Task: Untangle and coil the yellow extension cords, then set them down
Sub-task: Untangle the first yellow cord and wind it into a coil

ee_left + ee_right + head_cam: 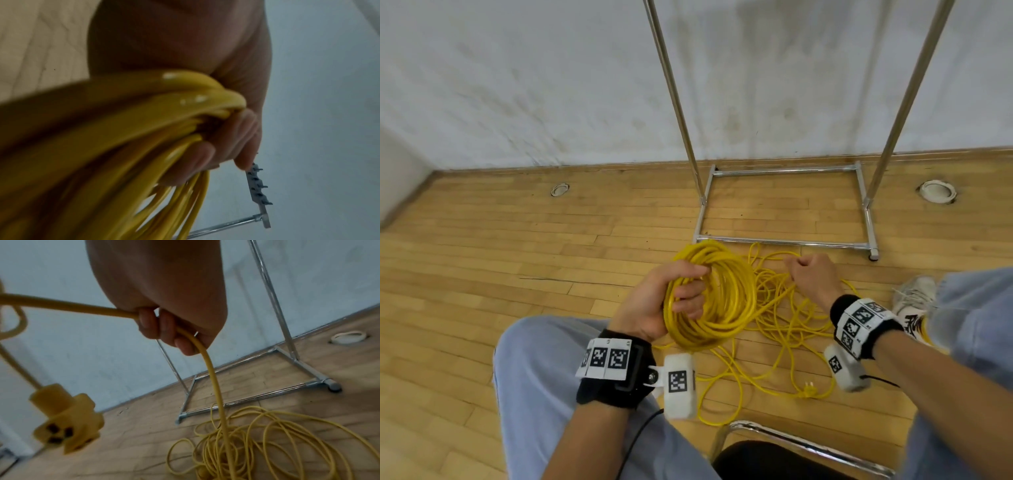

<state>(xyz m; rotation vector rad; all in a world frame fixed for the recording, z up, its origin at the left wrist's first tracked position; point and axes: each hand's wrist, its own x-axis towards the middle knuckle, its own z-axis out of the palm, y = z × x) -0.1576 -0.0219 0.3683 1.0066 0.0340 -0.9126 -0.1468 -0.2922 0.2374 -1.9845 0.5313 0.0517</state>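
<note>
Nearest the head camera, a black chair seat with a chrome tube frame [784,442] sits between the person's knees in pale blue jeans [544,394]. Both wrists wear black straps with white coded marker tags and small white camera pods.

Just beyond, the left hand [661,301] grasps a thick round coil of glossy yellow extension cord [715,298]; its fingers [197,157] are curled through the middle of the coil, the thumb over the top, and the coil is held above the floor in front of the left knee.

To the right of the coil, the right hand [811,274] is clenched around a single strand of the same yellow cord [213,379], which comes out of the fist on both sides, one side dropping towards the floor. A yellow multi-outlet socket block [68,421] hangs in the air at the left of the right wrist view.

Below the hands, a loose tangle of thin yellow cord [784,318] sprawls over the light wooden plank floor [500,253], with a yellow plug [808,390] lying near the chair. A white sneaker [914,294] touches the tangle's right edge.

Beyond the tangle stands a chrome garment rack [784,205] against a scuffed white wall [534,78].
</note>
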